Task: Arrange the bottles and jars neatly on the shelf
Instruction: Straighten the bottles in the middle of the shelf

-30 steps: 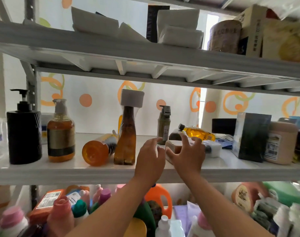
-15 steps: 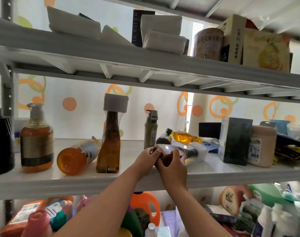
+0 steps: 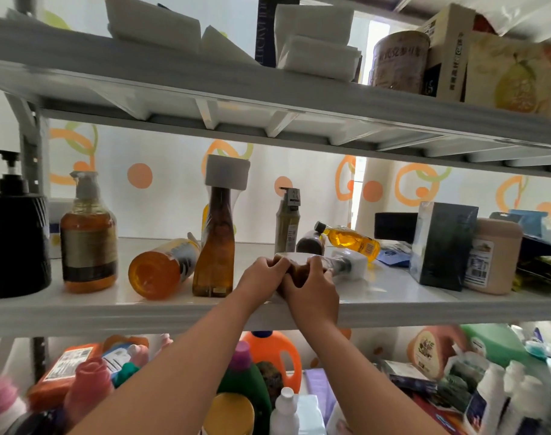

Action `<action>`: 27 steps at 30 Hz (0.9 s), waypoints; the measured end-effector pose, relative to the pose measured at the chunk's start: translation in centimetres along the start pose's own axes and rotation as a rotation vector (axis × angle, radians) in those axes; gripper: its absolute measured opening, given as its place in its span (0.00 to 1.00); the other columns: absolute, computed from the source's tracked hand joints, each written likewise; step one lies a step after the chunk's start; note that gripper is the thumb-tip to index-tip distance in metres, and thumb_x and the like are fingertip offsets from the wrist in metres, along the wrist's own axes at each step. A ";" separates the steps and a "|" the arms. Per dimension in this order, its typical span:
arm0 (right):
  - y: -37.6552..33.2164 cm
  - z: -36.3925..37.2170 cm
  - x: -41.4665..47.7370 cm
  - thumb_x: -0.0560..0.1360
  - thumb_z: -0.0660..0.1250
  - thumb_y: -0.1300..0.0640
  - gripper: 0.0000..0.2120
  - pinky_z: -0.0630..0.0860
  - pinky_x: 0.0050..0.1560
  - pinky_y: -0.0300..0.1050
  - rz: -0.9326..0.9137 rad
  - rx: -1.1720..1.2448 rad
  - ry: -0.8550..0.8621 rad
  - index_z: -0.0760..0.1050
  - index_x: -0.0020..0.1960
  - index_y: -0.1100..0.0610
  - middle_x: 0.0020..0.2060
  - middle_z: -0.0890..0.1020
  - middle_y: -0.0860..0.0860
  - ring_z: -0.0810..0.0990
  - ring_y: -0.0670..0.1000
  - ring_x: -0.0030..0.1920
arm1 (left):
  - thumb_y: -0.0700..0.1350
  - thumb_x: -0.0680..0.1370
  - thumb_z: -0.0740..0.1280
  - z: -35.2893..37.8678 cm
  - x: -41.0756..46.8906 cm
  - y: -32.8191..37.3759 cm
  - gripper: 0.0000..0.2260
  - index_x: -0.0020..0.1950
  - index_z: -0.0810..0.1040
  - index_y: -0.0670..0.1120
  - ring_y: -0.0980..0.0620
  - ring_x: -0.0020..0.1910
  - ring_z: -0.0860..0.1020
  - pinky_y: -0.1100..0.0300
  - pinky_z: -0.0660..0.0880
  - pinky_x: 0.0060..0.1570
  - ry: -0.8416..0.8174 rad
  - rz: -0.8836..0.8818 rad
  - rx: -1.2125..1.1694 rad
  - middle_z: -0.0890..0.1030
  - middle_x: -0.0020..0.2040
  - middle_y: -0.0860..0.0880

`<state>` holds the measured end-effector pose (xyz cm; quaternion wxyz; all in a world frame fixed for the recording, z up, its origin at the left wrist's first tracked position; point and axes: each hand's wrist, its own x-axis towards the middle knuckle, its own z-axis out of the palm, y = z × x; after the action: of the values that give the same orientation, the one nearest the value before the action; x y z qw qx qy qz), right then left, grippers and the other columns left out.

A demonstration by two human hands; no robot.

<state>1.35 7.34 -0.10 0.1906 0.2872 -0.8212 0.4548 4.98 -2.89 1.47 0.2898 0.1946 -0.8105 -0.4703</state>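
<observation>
On the front edge of the white metal shelf, a clear plastic bottle of brown liquid lies on its side, white square cap toward three o'clock — left hand and right hand both clasp its body. Likely smooth, slippery, fairly heavy — grip mid-body.

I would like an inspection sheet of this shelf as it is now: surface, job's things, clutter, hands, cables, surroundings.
Surface: white middle shelf, crowded.
Job's things: brown bottle lying on its side; orange bottle lying; tall amber bottle, golden pump bottle and black pump bottle upright; yellow bottle tilted; beige jar upright.
Clutter: dark box beside the beige jar.
Grippers: left hand and right hand both grip the brown bottle.
Cables: nothing seen.
Surroundings: upper shelf holds boxes; detergent bottles crowd the level below.
</observation>
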 end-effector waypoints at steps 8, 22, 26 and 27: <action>-0.7 0.5 -0.8 0.72 0.61 0.38 0.23 0.77 0.47 0.49 -0.098 -0.006 0.014 0.64 0.61 0.50 0.50 0.78 0.54 0.78 0.55 0.48 | 0.61 0.74 0.57 -1.1 -1.9 -0.4 0.21 0.55 0.70 0.44 0.48 0.47 0.78 0.50 0.77 0.51 0.200 -0.035 0.061 0.79 0.47 0.46; -0.9 0.9 -3.5 0.72 0.66 0.41 0.20 0.74 0.40 0.40 -0.231 0.160 0.137 0.66 0.56 0.51 0.45 0.79 0.51 0.77 0.52 0.42 | 0.55 0.79 0.56 -1.0 -6.0 -0.5 0.14 0.51 0.74 0.46 0.54 0.43 0.77 0.66 0.69 0.36 0.383 0.131 0.031 0.79 0.43 0.50; -0.4 0.3 -3.3 0.72 0.66 0.43 0.20 0.77 0.40 0.39 -0.267 0.300 -0.008 0.66 0.60 0.49 0.45 0.80 0.49 0.80 0.51 0.41 | 0.57 0.78 0.57 -0.1 -6.7 -0.9 0.14 0.51 0.70 0.47 0.56 0.41 0.76 0.70 0.68 0.35 0.461 0.095 -0.040 0.76 0.42 0.50; -0.3 0.1 -3.1 0.73 0.66 0.44 0.19 0.80 0.42 0.44 -0.254 0.327 -0.060 0.66 0.60 0.48 0.46 0.81 0.51 0.81 0.52 0.43 | 0.58 0.78 0.57 0.1 -6.8 -0.9 0.13 0.52 0.69 0.48 0.57 0.40 0.75 0.72 0.67 0.35 0.475 0.080 -0.032 0.76 0.43 0.52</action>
<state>3.85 8.01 -1.75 0.1725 0.4289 -0.6990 0.5457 10.08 0.73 -1.25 0.4936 0.2630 -0.7192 -0.4122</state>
